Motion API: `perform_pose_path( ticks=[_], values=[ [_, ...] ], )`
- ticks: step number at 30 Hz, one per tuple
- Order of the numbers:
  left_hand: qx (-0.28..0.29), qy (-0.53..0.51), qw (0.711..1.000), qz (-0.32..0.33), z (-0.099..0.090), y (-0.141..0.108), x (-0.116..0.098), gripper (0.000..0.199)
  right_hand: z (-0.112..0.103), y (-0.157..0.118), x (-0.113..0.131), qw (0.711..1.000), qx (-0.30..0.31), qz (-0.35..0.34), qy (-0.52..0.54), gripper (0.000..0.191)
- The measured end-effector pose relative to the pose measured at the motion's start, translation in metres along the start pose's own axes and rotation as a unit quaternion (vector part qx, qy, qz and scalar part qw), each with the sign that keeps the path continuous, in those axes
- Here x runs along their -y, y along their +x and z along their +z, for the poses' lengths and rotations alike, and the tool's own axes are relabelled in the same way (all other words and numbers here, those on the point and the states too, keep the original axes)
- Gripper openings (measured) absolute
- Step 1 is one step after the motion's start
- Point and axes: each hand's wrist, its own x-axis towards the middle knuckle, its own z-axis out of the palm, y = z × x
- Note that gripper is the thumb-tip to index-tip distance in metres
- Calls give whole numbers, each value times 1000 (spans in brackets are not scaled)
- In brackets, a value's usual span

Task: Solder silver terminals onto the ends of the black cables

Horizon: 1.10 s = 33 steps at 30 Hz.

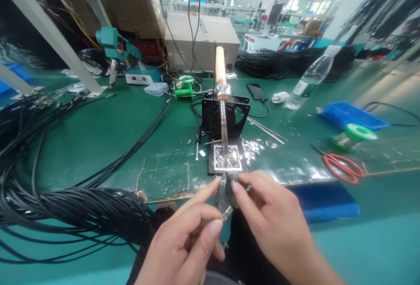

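Note:
My left hand (187,241) pinches a small metal connector (227,213) between thumb and fingers, low in the middle of the head view. Just to its right, my right hand (274,210) is closed on a dark grey, rough-looking piece (231,194), perhaps a sponge or cloth. Beyond both hands a soldering iron (221,73) with a wooden handle points down, its tip over a white-rimmed square tray (215,162) of small metal bits. Behind the iron stands a black fan (241,119).
Black cables (108,210) heap up on the left. Loose metal chips (252,147) lie right of the tray. Farther right are scissors (344,167), a solder spool (356,135), a blue bin (354,116) and a plastic bottle (310,79). A phone (257,91) lies behind.

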Motion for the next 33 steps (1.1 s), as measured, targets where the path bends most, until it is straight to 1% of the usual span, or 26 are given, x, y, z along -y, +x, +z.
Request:
perform_pose_path(
  ticks=[3, 6, 8, 10, 11, 13, 14, 15, 16, 18, 19, 20, 21, 23, 25, 27, 29, 33],
  values=[
    [3, 9, 1000, 0, -2, 2, -2, 33, 2, 4, 1, 1000, -7, -2, -14, 17],
    [17, -7, 999, -30, -2, 6, -1, 38, 4, 5, 0, 1000, 3, 16, -11, 19],
    [16, -19, 999, -44, -3, 8, 2, 39, 1, 2, -6, 999, 19, 36, -4, 21],
    [26, -27, 997, -66, -4, 11, 5, 40, -9, 2, -20, 997, 26, 76, -7, 24],
    [36, -28, 996, -83, -5, 12, 6, 41, -17, 4, -30, 994, 15, 105, -22, 25],
    [57, -27, 991, -117, -6, 14, 6, 42, -36, 11, -52, 983, -31, 157, -86, 29],
    [62, -23, 990, -123, -7, 14, 5, 41, -46, 16, -64, 974, -55, 177, -131, 31],
    [64, -20, 991, -119, -7, 15, 4, 41, -55, 21, -74, 964, -67, 188, -177, 33],
    [62, -18, 992, -111, -7, 15, 3, 41, -64, 25, -82, 958, -75, 194, -199, 33],
    [66, -11, 993, -95, -6, 14, 1, 42, -74, 25, -87, 949, -95, 192, -232, 33],
    [70, -7, 993, -92, -5, 13, 0, 43, -76, 22, -85, 950, -104, 174, -237, 32],
    [74, -2, 993, -93, -4, 13, 0, 44, -75, 16, -78, 956, -108, 136, -235, 29],
    [78, 3, 993, -93, -4, 12, 1, 44, -72, 9, -70, 969, -98, 79, -214, 24],
    [79, 15, 993, -87, -3, 11, 2, 43, -60, -7, -48, 990, -41, -32, -131, 16],
    [79, 34, 994, -72, -2, 11, 3, 42, -46, -18, -29, 989, 40, -125, -65, 17],
    [84, 60, 993, -54, -2, 12, 2, 41, -36, -23, -17, 978, 110, -171, -44, 19],
    [91, 83, 992, -40, -2, 12, 0, 40, -29, -24, -14, 969, 154, -192, -34, 22],
    [99, 100, 990, -31, -2, 11, -2, 41, -27, -23, -17, 959, 187, -209, -27, 24]
  ],
)
